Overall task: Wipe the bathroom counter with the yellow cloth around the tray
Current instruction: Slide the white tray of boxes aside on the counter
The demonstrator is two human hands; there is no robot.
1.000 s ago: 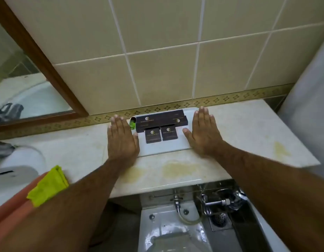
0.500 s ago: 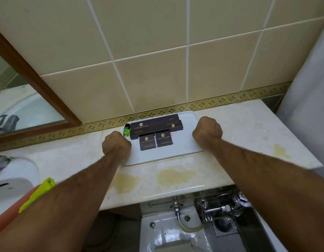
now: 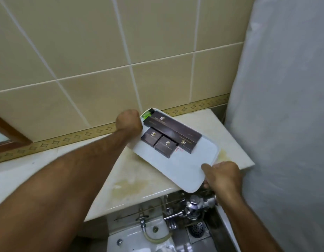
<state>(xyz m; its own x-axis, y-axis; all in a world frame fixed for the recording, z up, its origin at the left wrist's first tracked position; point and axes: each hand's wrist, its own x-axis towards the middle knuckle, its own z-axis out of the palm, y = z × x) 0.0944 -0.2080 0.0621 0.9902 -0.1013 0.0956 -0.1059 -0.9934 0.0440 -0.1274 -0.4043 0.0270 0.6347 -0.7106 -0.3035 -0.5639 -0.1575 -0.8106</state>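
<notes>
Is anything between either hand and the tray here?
Nothing visible. The left hand grips the tray at its far end, the right hand at its near corner. The dark boxes lie on the tray, clear of both grips. The yellow cloth is out of view.

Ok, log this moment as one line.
left hand: grips tray | right hand: grips tray | boxes: on tray | cloth: unseen

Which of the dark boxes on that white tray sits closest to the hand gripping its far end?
The small square box, nearest the left hand. The other small box sits further toward the right hand; the long boxes lie behind them.
</notes>
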